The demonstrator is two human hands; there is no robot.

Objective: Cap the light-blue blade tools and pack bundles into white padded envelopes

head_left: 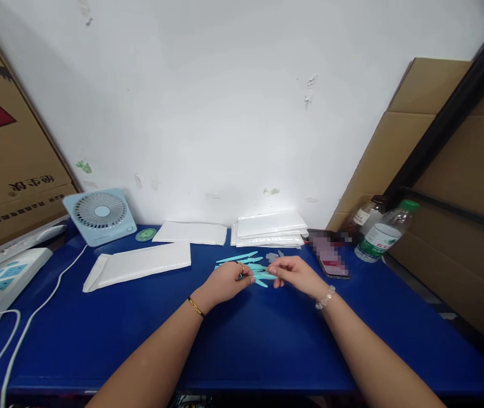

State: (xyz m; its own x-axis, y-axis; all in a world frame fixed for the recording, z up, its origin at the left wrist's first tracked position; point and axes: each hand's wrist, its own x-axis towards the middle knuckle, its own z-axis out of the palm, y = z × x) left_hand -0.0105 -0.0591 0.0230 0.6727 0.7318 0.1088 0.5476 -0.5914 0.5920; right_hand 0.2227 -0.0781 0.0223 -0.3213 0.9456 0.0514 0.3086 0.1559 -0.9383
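Several thin turquoise plastic sticks (237, 258) lie in a loose pile on the blue table, too small to tell their exact kind. Both hands meet over the front of this pile. My right hand (295, 273) pinches one turquoise stick (270, 276) between thumb and fingers. At its other end, my left hand (225, 281) has its thumb and forefinger closed on the same stick, as far as I can see. Small translucent pieces (272, 256) lie just behind my right fingers.
White padded mailers (270, 225) are stacked against the wall; another mailer (140, 265) lies at left. A blue fan (101, 215) and a power strip (10, 283) with cables stand further left. At right are a phone (330, 256) and a green-capped bottle (384, 235).
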